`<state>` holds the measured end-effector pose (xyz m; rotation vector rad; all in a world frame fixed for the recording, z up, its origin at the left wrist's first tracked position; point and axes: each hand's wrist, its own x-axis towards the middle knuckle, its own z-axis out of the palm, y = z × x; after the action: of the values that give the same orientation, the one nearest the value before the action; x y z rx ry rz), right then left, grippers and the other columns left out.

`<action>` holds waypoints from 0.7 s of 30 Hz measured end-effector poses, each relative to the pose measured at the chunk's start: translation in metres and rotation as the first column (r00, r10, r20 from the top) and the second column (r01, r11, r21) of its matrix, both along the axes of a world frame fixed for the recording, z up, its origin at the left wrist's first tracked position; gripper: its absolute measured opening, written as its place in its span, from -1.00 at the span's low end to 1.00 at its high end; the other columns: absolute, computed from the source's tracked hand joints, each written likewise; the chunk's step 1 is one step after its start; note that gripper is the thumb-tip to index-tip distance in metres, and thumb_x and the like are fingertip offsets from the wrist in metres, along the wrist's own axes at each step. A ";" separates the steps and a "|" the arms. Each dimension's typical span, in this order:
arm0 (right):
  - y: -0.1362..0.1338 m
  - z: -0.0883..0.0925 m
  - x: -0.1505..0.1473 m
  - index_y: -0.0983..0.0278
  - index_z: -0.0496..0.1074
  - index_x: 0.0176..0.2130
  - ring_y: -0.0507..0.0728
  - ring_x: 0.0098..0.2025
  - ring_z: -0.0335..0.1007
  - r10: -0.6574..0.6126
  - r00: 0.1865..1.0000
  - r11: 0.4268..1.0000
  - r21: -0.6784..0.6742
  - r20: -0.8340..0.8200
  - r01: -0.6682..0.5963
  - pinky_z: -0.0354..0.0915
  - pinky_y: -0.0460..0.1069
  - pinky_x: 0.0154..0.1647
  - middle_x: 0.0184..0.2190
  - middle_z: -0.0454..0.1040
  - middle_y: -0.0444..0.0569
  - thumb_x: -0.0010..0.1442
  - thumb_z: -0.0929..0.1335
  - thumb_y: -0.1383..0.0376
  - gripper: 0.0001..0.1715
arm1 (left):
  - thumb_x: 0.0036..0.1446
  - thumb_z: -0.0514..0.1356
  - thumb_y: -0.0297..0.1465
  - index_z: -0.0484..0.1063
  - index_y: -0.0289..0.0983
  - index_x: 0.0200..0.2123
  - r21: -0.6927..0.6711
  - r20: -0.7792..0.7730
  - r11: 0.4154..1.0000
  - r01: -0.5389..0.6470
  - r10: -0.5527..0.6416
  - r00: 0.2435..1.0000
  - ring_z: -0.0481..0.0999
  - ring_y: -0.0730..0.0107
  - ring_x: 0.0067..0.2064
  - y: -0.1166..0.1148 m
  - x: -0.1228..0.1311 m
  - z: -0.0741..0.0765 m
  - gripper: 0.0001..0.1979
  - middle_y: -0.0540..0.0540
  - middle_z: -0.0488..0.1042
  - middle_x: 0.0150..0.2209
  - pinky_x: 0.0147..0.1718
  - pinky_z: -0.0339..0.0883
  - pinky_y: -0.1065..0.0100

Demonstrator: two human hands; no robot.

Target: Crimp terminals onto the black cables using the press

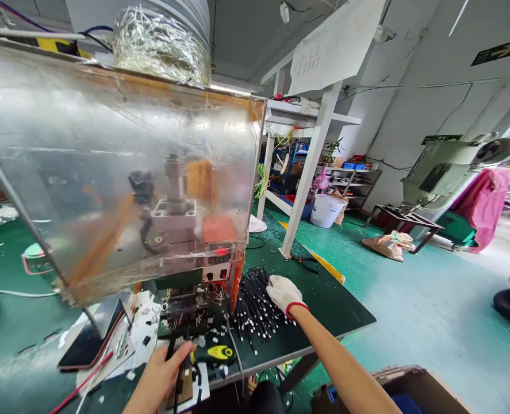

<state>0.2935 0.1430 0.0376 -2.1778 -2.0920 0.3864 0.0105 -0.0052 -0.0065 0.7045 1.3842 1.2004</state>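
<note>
My bare left hand (164, 368) is at the near table edge, thumb and forefinger pinched on a thin black cable (177, 386). The cable runs over a small brown block (186, 388) under the machine's front. My right hand (284, 293), in a white knit glove with a red cuff, rests on the right side of a pile of short black cables (255, 307) with pale ends. Its fingers are curled together; whatever is in them is hidden. Between the hands lies a yellow-and-black handled tool (220, 353). The machine's metal fixture (181, 305) stands just beyond my left hand.
A cloudy plastic guard (86, 155) encloses the press above the fixture. A phone (93, 339), red-handled tweezers-like tool (95, 368) and scraps lie left. A white post (313, 172) rises at the table's back right. An open cardboard box (401, 374) stands on the floor.
</note>
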 end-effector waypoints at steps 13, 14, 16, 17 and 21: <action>-0.101 0.019 -0.044 0.26 0.28 -0.41 -0.09 -0.76 0.10 -0.133 0.586 0.956 -0.260 -0.799 -0.138 0.05 -0.18 -0.75 -0.65 0.35 -0.21 0.11 0.21 0.10 -0.72 | -0.35 0.41 0.01 0.44 -0.27 -0.70 -0.070 0.150 0.997 -0.028 0.038 0.988 -0.12 0.70 -0.73 -0.043 -0.022 0.026 -0.54 0.24 -0.04 -0.80 -0.73 -0.19 0.54; -0.110 0.015 -0.060 0.27 0.28 -0.41 -0.11 -0.78 0.08 -0.146 0.556 0.936 -0.296 -0.818 -0.190 0.03 -0.19 -0.77 -0.63 0.39 -0.20 0.09 0.22 0.10 -0.72 | -0.37 0.42 0.02 0.44 -0.28 -0.71 -0.069 0.152 0.996 -0.058 0.068 0.986 -0.09 0.71 -0.72 -0.045 -0.025 0.026 -0.53 0.22 -0.01 -0.79 -0.71 -0.16 0.55; -0.121 0.003 -0.092 0.28 0.29 -0.41 -0.11 -0.81 0.06 -0.166 0.522 0.897 -0.348 -0.837 -0.273 0.00 -0.20 -0.81 -0.67 0.38 -0.20 0.08 0.23 0.10 -0.71 | -0.39 0.41 0.06 0.44 -0.29 -0.72 -0.061 0.144 0.993 -0.101 0.109 0.984 -0.06 0.71 -0.70 -0.049 -0.032 0.024 -0.48 0.19 0.05 -0.78 -0.69 -0.14 0.55; -0.123 -0.003 -0.108 0.28 0.30 -0.41 -0.10 -0.83 0.05 -0.172 0.513 0.883 -0.362 -0.841 -0.298 -0.01 -0.20 -0.82 -0.72 0.34 -0.22 0.08 0.23 0.10 -0.71 | -0.41 0.41 0.09 0.43 -0.29 -0.72 -0.051 0.134 0.992 -0.113 0.119 0.984 -0.05 0.70 -0.70 -0.051 -0.036 0.022 -0.46 0.18 0.06 -0.77 -0.68 -0.15 0.55; -0.115 -0.027 -0.158 0.30 0.31 -0.42 -0.07 -0.84 0.08 -0.237 0.447 0.867 -0.396 -0.862 -0.304 0.01 -0.20 -0.85 -0.77 0.30 -0.23 0.08 0.24 0.11 -0.71 | -0.42 0.37 0.16 0.42 -0.28 -0.72 -0.020 0.095 0.988 -0.154 0.155 0.983 -0.05 0.67 -0.69 -0.060 -0.051 0.017 -0.42 0.16 0.07 -0.79 -0.69 -0.18 0.52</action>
<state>0.1352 0.0283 0.0105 -1.4184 -1.4242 1.8199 -0.0408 -0.0647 0.0106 0.5304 1.3841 1.3286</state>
